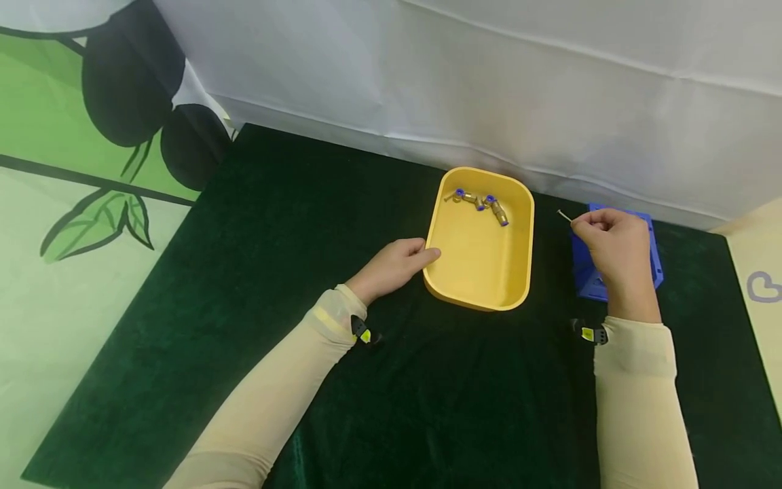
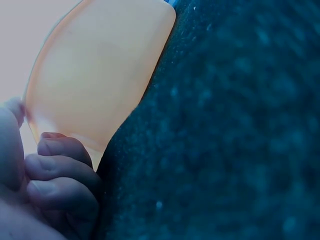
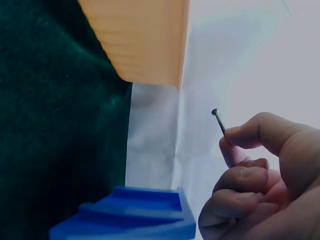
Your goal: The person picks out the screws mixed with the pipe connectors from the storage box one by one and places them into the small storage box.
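Observation:
A yellow tray [image 1: 522, 272] sits on the dark green cloth, with two brass fittings with blue ends [image 1: 482, 201] lying in its far part. My left hand [image 1: 397, 265] rests on the cloth against the tray's left wall [image 2: 95, 85], fingers loosely curled, holding nothing. My right hand [image 1: 611, 244] hovers over a blue box [image 1: 652, 238] to the right of the tray. It pinches a small screw [image 1: 564, 215] between thumb and forefinger, and the screw [image 3: 219, 121] points up with its head at the top.
The green cloth [image 1: 244, 272] covers the table. A white sheet [image 1: 489, 75] hangs behind it. At the left is a green leaf-patterned surface [image 1: 67, 217]. The blue box [image 3: 135, 215] stands near the cloth's far right edge.

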The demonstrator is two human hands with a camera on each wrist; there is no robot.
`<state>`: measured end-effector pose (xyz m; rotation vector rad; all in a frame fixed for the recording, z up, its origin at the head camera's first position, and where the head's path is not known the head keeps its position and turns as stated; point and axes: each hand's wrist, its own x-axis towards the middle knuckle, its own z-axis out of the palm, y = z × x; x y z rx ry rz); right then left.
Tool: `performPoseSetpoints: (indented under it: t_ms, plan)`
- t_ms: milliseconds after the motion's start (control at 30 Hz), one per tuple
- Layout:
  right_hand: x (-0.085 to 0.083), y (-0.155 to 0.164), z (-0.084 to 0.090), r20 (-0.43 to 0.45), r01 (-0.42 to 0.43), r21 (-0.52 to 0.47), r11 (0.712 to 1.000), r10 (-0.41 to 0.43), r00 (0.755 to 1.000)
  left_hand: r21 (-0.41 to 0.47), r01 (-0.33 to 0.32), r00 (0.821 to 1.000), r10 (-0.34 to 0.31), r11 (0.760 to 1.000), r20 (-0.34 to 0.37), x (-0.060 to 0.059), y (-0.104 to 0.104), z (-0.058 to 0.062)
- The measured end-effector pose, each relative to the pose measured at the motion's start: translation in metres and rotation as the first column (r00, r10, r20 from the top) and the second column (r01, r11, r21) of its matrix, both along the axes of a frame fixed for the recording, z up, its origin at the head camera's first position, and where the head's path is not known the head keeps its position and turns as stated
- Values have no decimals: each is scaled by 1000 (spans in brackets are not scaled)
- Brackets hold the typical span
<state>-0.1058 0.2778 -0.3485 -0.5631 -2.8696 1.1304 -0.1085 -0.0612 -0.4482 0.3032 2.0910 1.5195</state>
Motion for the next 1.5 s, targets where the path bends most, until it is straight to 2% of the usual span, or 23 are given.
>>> performPoseSetpoints:
  t_ms: [367,600,1067,1500]
  plan:
    - [15,22,-9,52,36,4,999,-36,998,-5,5,1000,-5,1000,-2,0,0,-3]
    - [18,27,-12,78,42,-9,999,-41,996,6,9,1000,-9,1000,1,0,-1,-3]
    - [20,29,-17,-1,44,-9,999,-44,999,28,3,1000,-4,1000,2,-1,-1,-3]
    - [20,29,-21,9,50,-29,998,-50,999,17,1,1000,-1,1000,3,0,0,-1]
